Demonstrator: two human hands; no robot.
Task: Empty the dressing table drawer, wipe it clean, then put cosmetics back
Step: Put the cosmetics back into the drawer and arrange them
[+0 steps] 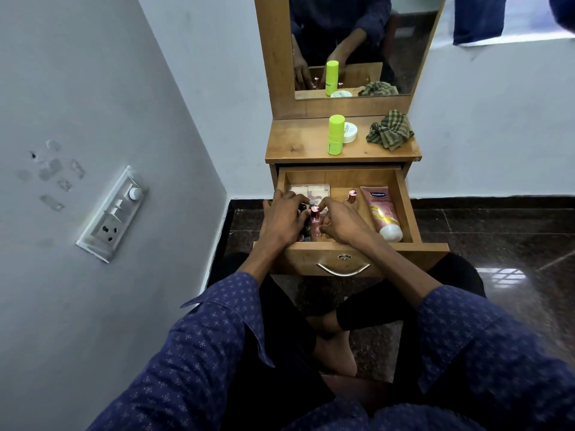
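Observation:
The wooden drawer (404,200) of the dressing table is pulled out. Both hands are inside its left half. My left hand (284,220) curls over several small dark bottles at the drawer's left side. My right hand (337,220) has curled fingers beside a pink bottle (409,225) standing between the hands; whether it pinches anything I cannot tell. A pink Vaseline tube (383,213) lies at the right. A pink-capped lipstick (351,196) and a pale box (311,191) sit toward the back.
On the tabletop (298,144) stand a lime-green bottle (335,135), a white jar (350,132) and a crumpled checked cloth (390,130). A mirror (357,42) rises behind. A wall with a switch panel (113,214) is close on the left. My crossed legs are below the drawer.

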